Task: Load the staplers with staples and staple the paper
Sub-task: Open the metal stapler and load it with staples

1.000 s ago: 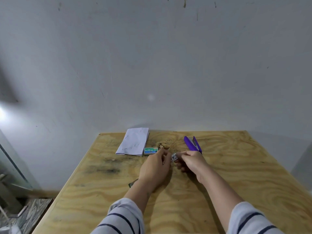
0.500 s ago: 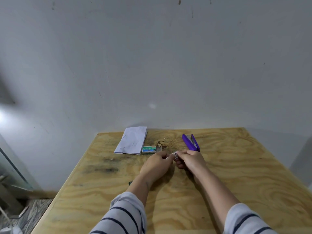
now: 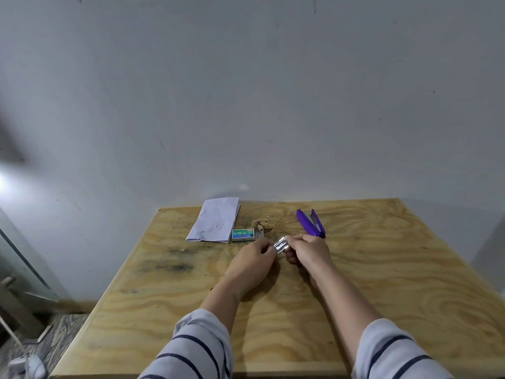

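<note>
Over the middle of the plywood table my left hand and my right hand meet. Both pinch a small silver strip of staples between their fingertips. A purple stapler lies open on the table just behind my right hand. Left of my hands lies a small green staple box, its tray slid partly out. A folded white sheet of paper rests beside the box near the table's back edge.
The table stands against a grey wall. Its left edge drops to a patterned floor, where a white object lies. A tiny dark thing peeks out beside my left forearm.
Both hands stay together on the silver staples, with only small finger shifts. The camera has tilted slightly, so the table sits a little higher in view.
</note>
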Demonstrator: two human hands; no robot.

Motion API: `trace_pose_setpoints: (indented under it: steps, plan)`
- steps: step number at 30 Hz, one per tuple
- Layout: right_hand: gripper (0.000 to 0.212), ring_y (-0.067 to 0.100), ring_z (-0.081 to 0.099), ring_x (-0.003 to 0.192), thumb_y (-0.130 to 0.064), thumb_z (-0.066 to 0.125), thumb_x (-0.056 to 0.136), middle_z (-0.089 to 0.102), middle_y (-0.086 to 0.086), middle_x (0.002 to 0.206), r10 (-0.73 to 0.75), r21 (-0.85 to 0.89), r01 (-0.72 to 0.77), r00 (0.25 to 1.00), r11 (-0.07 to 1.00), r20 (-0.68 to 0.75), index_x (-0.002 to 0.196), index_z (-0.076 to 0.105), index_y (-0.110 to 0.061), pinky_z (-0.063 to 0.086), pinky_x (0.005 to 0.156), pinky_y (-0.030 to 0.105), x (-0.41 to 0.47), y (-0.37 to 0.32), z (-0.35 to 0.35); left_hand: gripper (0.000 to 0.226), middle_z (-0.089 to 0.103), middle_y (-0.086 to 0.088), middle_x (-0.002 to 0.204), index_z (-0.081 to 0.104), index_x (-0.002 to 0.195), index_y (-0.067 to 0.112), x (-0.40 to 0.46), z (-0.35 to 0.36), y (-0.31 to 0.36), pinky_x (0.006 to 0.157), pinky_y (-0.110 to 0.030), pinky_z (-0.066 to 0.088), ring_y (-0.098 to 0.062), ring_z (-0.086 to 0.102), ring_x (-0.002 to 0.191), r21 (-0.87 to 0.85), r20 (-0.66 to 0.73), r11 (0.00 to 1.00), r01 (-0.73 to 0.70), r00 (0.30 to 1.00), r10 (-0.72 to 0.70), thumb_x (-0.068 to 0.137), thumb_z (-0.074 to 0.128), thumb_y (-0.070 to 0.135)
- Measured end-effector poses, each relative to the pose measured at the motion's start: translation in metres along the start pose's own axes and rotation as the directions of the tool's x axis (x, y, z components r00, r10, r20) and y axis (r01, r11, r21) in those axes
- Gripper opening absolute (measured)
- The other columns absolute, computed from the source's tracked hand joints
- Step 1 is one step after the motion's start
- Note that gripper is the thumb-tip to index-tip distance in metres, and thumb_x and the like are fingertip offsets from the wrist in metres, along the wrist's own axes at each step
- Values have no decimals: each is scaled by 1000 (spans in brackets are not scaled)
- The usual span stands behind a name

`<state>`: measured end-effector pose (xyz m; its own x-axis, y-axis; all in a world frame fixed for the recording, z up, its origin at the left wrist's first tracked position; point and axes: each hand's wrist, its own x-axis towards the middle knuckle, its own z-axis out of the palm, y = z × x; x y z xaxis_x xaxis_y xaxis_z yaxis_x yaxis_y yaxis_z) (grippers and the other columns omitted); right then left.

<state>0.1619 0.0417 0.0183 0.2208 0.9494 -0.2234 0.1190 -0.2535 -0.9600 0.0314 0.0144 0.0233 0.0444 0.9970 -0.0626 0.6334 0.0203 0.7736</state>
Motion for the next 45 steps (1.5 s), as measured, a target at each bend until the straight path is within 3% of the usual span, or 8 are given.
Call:
trace_pose_setpoints:
  steps: [5, 11, 15, 19, 23, 30, 38, 45]
  plan:
    - [11, 17, 60, 58, -15, 64, 86, 66, 5, 65, 42, 41, -42, 999, 998, 9, 89, 68, -5, 56, 70, 34, 3, -1, 1, 17, 72, 10, 78, 47, 100, 40, -7, -3, -2, 75, -36, 49, -16, 63, 76, -138, 8, 990, -40, 999, 41, 87, 36, 37]
    - [6, 20, 63, 65, -11, 58, 89, 65, 7, 72, 81, 81, -77, 996, 994, -44, 89, 64, -9, 59, 70, 34, 0, -4, 1, 12, 64, -3, 76, 41, 86, 22, -17, -9, -12, 59, -40, 44, -29, 55, 66, 227, -133, 940, -255, 948, 290, 95, 37, 28]
    - [5, 19, 62, 62, -7, 58, 89, 63, 8, 72, 93, 159, -88, 995, 983, -24, 90, 62, -9, 56, 51, 24, -4, -7, -8, 18, 68, 1, 79, 43, 86, 24, -22, -14, -29, 56, -37, 48, -26, 59, 67, 381, -183, 875, -297, 904, 387, 93, 44, 40]
    - [13, 19, 67, 62, -17, 59, 89, 69, 7, 71, -50, -111, 43, 997, 993, -63, 91, 68, -7, 60, 63, 32, -3, 1, -1, 22, 68, 7, 86, 48, 89, 28, -26, -15, -40, 60, -33, 51, -19, 62, 73, 376, -257, 888, -263, 891, 373, 86, 58, 48]
    - [25, 20, 60, 62, -14, 50, 92, 65, 2, 70, -260, -522, 214, 965, 826, -16, 74, 67, -11, 48, 57, 25, -7, 2, 3, 20, 67, 8, 85, 52, 90, 31, -24, -11, -44, 60, -31, 50, -16, 61, 75, 404, -306, 881, -247, 871, 384, 84, 60, 49]
    - [11, 16, 52, 89, -18, 56, 89, 61, 0, 93, -661, -735, 490, 747, 469, 77, 87, 66, -16, 40, 70, 21, -31, 0, 9, 21, 65, 5, 84, 57, 96, 34, -24, -9, -47, 61, -32, 51, -18, 61, 74, 422, -300, 874, -239, 873, 384, 84, 59, 51]
    - [25, 19, 59, 89, -28, 56, 92, 63, 6, 101, -491, -833, 428, 841, 350, 226, 97, 68, -7, 46, 70, 27, -40, -13, 13, 18, 64, 4, 90, 56, 94, 32, -25, -10, -47, 67, -35, 53, -19, 61, 79, 342, -264, 904, -258, 897, 356, 83, 62, 45]
    - [15, 27, 56, 93, -15, 54, 93, 63, 9, 98, -360, -947, 296, 903, 121, 236, 101, 61, -5, 42, 83, 38, -44, -40, 27, 15, 65, 3, 88, 57, 94, 31, -26, -10, -48, 69, -34, 53, -16, 61, 79, 323, -245, 893, -314, 883, 400, 81, 62, 36]
